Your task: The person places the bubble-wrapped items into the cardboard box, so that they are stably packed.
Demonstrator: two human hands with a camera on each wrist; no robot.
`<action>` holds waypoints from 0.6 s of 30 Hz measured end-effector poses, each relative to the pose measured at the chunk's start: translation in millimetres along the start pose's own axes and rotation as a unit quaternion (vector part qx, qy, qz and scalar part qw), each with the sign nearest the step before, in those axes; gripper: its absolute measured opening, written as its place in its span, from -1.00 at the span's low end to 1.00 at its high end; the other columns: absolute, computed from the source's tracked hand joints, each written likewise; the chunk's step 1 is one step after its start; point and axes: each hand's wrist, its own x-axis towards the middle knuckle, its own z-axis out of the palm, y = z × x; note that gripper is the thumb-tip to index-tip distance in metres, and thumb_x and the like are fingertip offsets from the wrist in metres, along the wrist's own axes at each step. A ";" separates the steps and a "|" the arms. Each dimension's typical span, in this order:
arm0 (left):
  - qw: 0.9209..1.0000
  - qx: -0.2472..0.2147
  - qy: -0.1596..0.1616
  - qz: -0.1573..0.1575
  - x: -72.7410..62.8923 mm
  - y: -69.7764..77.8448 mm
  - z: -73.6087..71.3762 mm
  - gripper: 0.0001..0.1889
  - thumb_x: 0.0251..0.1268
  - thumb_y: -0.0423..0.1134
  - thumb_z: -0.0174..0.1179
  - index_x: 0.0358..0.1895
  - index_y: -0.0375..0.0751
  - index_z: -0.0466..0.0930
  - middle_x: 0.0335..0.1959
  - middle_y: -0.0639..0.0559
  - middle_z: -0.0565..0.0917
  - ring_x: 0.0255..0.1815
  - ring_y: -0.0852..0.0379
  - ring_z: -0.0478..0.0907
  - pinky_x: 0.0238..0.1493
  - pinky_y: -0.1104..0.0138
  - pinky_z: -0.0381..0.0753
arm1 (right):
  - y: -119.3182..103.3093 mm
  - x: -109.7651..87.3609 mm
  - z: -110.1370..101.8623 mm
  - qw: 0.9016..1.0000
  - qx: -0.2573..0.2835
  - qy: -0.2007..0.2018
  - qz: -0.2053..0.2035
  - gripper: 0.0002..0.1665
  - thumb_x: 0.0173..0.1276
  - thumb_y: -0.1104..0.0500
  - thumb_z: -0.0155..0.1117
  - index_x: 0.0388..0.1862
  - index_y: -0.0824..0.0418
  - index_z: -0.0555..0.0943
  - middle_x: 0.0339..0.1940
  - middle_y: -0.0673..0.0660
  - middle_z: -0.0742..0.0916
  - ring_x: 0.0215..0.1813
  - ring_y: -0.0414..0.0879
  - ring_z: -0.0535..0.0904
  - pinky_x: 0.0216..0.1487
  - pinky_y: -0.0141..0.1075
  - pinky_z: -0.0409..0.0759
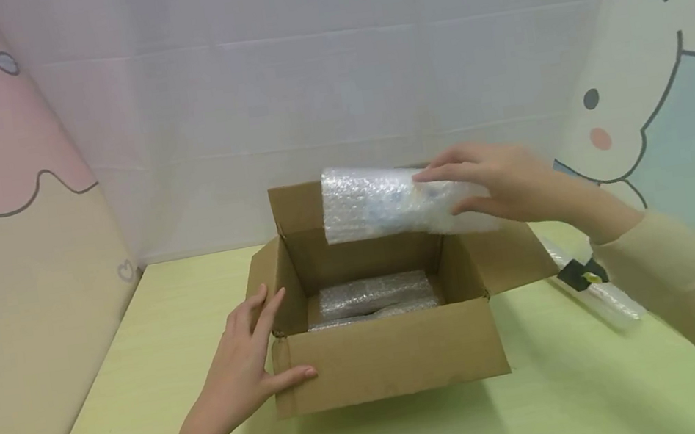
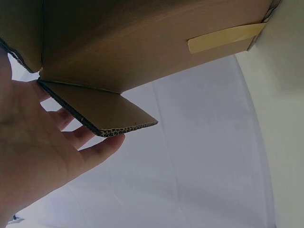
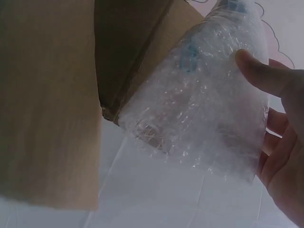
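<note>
An upright cardboard box [image 1: 388, 356] stands with its flaps spread. My left hand [image 1: 237, 358] rests at its front left corner, thumb on the front flap and fairly straight fingers against the left flap [image 2: 95, 104]. Above the box's back right part, my right hand [image 1: 492, 182] grips a bubble-wrapped packet [image 1: 379, 201], thumb on one face and fingers behind it. Blue marks show through the plastic in the right wrist view, but its contents are hidden. Down in the box lie bubble-wrapped packets [image 1: 372, 295], partly hidden by the front wall.
Another clear plastic-wrapped piece [image 1: 609, 302] lies on the pale yellow-green table [image 1: 198, 290], right of the box and partly behind my right forearm. A white curtain [image 1: 207, 118] hangs behind. Cartoon-printed walls flank the table on both sides. A tape strip [image 2: 225, 38] is on the box.
</note>
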 end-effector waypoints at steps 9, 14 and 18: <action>1.000 0.003 0.000 0.004 0.3 -0.6 -0.1 0.15 -0.17 0.23 0.46 0.52 -0.12 0.06 0.47 -0.34 0.15 0.43 -0.29 0.14 0.33 -0.20 0.30 | -13.0 27.5 15.9 0.989 0.027 -0.143 0.001 -0.27 0.14 0.10 0.48 0.32 -0.10 0.48 0.08 -0.01 0.68 -0.08 -0.13 0.66 -0.30 -0.29 0.60; 1.000 0.002 0.001 -0.003 -1.9 -1.6 -2.5 0.15 -0.16 0.22 0.46 0.52 -0.11 0.06 0.47 -0.33 0.15 0.43 -0.29 0.14 0.32 -0.21 0.30 | -20.2 44.7 23.6 0.972 0.057 -0.227 0.025 -0.26 0.17 0.11 0.46 0.36 -0.12 0.46 0.13 0.02 0.65 0.00 -0.11 0.64 -0.17 -0.24 0.64; 1.000 0.002 0.005 -0.001 -3.3 -2.0 -3.7 0.14 -0.16 0.20 0.47 0.52 -0.11 0.07 0.47 -0.33 0.15 0.42 -0.29 0.15 0.31 -0.20 0.31 | -24.8 58.8 33.4 0.955 0.049 -0.289 0.037 -0.26 0.20 0.08 0.44 0.37 -0.16 0.44 0.18 0.03 0.62 0.10 -0.07 0.58 -0.16 -0.23 0.62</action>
